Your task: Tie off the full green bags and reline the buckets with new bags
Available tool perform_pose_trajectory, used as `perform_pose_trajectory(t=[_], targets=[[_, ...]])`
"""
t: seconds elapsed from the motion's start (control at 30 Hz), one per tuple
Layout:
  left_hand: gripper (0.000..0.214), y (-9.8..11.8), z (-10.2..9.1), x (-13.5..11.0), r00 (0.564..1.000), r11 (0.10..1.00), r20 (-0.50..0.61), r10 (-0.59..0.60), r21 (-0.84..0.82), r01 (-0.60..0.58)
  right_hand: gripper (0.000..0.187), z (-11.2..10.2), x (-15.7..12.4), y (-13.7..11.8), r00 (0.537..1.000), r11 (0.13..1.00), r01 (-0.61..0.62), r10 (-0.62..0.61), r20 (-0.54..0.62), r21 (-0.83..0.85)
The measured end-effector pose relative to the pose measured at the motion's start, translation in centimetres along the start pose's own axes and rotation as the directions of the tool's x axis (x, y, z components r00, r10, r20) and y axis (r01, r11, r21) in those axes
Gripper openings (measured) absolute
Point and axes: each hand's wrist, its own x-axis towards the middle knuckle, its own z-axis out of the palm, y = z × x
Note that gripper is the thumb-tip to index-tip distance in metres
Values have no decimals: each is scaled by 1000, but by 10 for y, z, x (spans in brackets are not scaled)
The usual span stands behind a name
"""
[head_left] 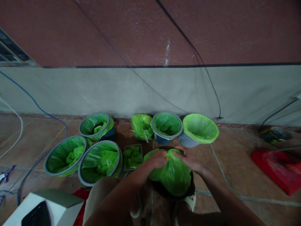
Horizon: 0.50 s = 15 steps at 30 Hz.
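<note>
A green plastic bag (175, 174) bulges out of a dark bin (164, 190) that stands on the floor between my feet. On the bag's far left side, my left hand (160, 159) is closed on the plastic. My right hand (191, 160) grips the bag at its far right side. Both sets of fingertips are partly hidden by the bag and the hands themselves. Just beyond stand a grey-rimmed bin (153, 123) with a green liner and a second lined bin (187, 139). To the left of my left hand is a clear tub (127, 147) holding green plastic.
Three lined bins (81, 163) (101, 185) (82, 130) stand at left. A tied green bag (142, 127) sits by the wall. A white box (63, 216) with a dark phone (36, 216) is at lower left, red fabric (275, 169) at right. A blue cable (35, 102) crosses the floor.
</note>
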Motion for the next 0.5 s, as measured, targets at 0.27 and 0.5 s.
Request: perform_pose_trajectory(t=[0.27,0.5], targets=[[50,-6,-1,7,1000,961,8,13,-277,-10,66,28,-11,4,966,881,176,-69,248,-439],[36,9,-12,4,994,995,-52,-98,-32,96,33,28,-6,12,983,880,138,-67,169,-454]])
